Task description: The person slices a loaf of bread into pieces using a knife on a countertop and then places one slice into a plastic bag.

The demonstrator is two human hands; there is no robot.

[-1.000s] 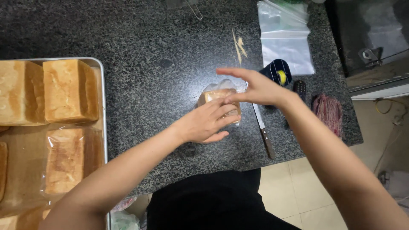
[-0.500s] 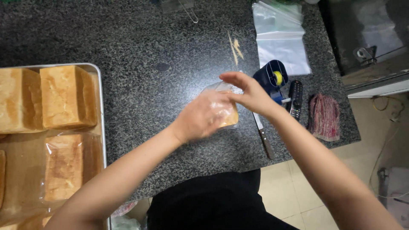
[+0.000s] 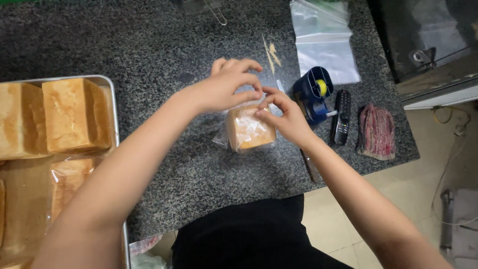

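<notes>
A loaf of bread in a clear plastic bag [image 3: 249, 130] stands on the dark speckled counter [image 3: 149, 50]. My left hand [image 3: 226, 87] pinches the gathered top of the bag from above. On the loaf's right side, my right hand [image 3: 281, 117] presses its fingertips against the bag's upper edge. Both hands hold the bagged loaf.
A blue tape dispenser [image 3: 313, 92], a black remote [image 3: 342, 117], a red-striped folded cloth [image 3: 376, 130] and a knife [image 3: 309, 167] lie to the right. Clear plastic bags [image 3: 323, 45] lie at the back right. A metal tray [image 3: 113, 99] on the left holds bare and bagged loaves.
My right hand has come back from beside the tape dispenser to the bag's top. My left hand has shifted from the loaf's front to the top of the bag.
</notes>
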